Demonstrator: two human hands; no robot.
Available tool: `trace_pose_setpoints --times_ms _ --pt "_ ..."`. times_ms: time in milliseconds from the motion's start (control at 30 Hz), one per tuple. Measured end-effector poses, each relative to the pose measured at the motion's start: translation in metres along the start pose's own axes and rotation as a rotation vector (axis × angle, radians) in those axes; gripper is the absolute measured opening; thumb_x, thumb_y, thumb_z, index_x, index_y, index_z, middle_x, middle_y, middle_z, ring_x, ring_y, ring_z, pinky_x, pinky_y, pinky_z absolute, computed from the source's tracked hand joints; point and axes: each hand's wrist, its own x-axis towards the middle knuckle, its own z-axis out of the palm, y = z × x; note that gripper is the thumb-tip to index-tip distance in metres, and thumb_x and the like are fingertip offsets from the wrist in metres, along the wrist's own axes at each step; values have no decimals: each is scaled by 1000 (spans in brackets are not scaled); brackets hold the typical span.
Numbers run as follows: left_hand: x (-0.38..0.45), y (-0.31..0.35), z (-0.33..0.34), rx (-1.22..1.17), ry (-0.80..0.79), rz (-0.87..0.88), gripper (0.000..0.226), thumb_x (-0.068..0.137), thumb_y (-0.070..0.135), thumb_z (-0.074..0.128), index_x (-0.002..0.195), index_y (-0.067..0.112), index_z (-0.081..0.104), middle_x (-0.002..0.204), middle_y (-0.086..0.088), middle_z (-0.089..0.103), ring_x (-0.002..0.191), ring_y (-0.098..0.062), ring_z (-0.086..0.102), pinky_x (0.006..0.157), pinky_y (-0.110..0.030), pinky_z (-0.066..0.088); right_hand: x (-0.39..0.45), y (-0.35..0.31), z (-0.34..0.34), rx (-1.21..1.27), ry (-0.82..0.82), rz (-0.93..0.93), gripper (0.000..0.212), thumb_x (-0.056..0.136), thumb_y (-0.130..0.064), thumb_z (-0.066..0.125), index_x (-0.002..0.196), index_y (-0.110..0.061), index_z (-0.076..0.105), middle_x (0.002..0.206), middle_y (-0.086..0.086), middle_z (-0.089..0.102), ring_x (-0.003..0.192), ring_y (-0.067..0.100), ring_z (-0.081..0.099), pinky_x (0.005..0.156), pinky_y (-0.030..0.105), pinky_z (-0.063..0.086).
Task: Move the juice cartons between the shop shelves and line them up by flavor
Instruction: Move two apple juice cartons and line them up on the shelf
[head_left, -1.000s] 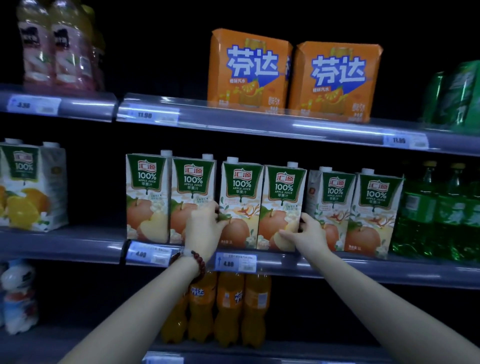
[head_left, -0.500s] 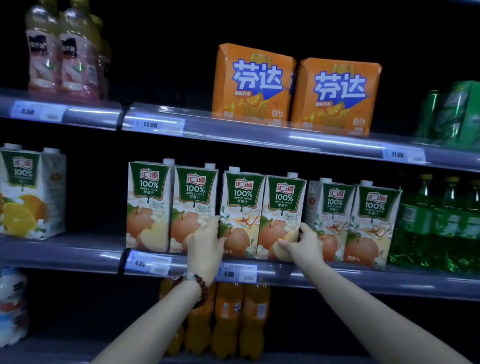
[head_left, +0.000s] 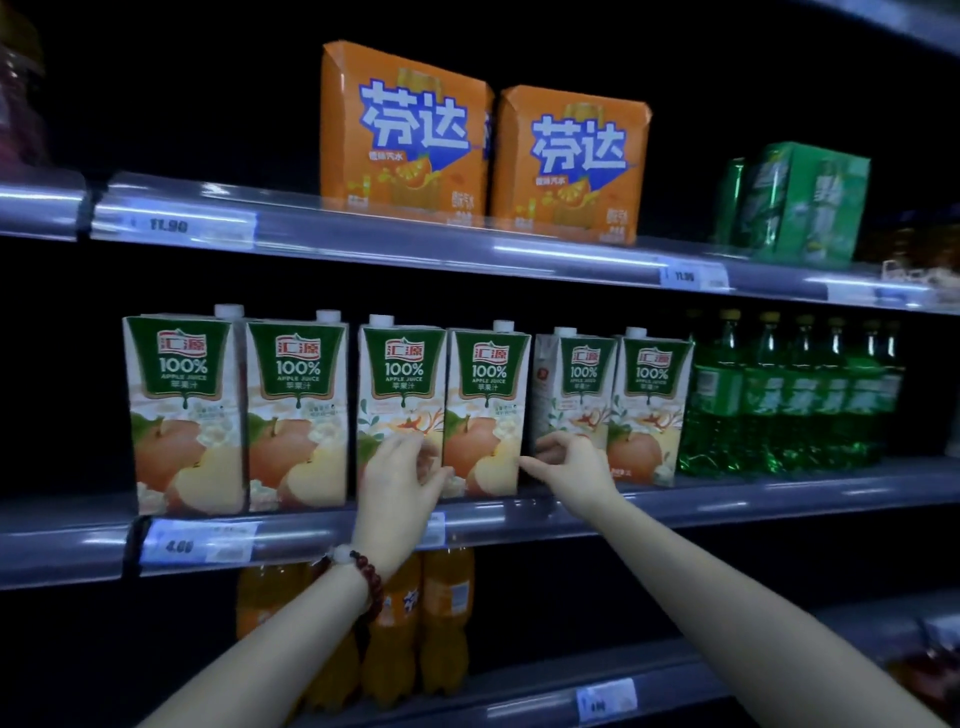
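Gripping fourth apple juice carton (head_left: 485, 410): left hand (head_left: 402, 480), right hand (head_left: 569, 465).

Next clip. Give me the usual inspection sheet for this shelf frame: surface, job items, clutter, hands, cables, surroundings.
Surface: middle shelf, price tags along its front rail.
Job's things: six apple juice cartons upright in one row; the fourth carton stands between the hands.
Clutter: nothing seen.
Grippers: left hand touches the fourth carton's left edge, in front of the third; right hand, fingers curled, at its right edge.
Cables: nothing seen.
Surroundings: green soda bottles right of the cartons; two orange soda packs and a green pack above; orange soda bottles below.
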Motion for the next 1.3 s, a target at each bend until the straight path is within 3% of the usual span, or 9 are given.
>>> trace_pose_setpoints --times_ms 200,333,400,500,600,800,933,1100,1300 --pt "7 57 63 -211 -192 -44 36 82 26 73 114 15 64 108 -3 66 97 -14 62 91 -32 52 0 53 -63 -20 186 55 21 80 -26 75 94 -11 72 85 1 70 83 15 65 72 21 43" --pt "14 88 108 -246 -174 -101 65 84 31 70 140 18 41 138 -2 46 129 -17 42 105 -27 33 10 95 -105 34 339 123 28 79 -33 76 95 -14 63 86 2 68 78 16 61 56 7 37" --pt "23 99 124 -257 -133 -201 78 84 34 69 147 17 28 148 -3 35 136 -19 33 109 -32 27 21 111 -119 59 294 153 43 79 -35 76 111 -12 61 101 6 69 85 17 60 67 13 41" --pt "41 108 142 -261 -71 -354 88 83 35 70 150 11 19 148 -12 37 135 -26 37 109 -37 32 36 124 -129 107 117 135 70 80 -36 76 138 -9 46 131 14 60 114 24 60 96 32 47" --pt "48 107 150 -273 -53 -470 83 84 30 70 149 12 21 138 -14 51 126 -30 49 105 -41 42 49 128 -128 119 12 103 80 82 -37 73 148 -11 34 141 14 52 127 27 52 106 40 43" --pt "48 101 156 -294 -21 -535 69 90 15 64 147 25 27 133 -9 57 119 -29 55 102 -41 46 66 128 -118 185 1 67 59 82 -31 74 132 -12 48 123 9 64 111 26 60 93 40 52" --pt "46 99 156 -296 -31 -536 63 93 13 58 148 26 28 138 -5 53 124 -27 51 99 -31 43 80 132 -114 259 -36 95 57 79 -28 77 129 -12 53 119 9 66 106 26 63 94 44 53" --pt "42 101 147 -115 25 -450 45 93 1 52 136 11 49 129 -16 60 117 -33 56 97 -38 45 87 140 -112 375 -107 85 59 81 -23 75 134 -11 51 120 10 66 105 26 64 95 48 52" --pt "47 114 153 -137 17 -503 45 94 14 54 138 7 45 128 -19 59 117 -36 55 98 -41 43 92 141 -115 376 -195 54 41 84 -22 73 119 -20 53 114 6 67 100 25 66 91 48 55"
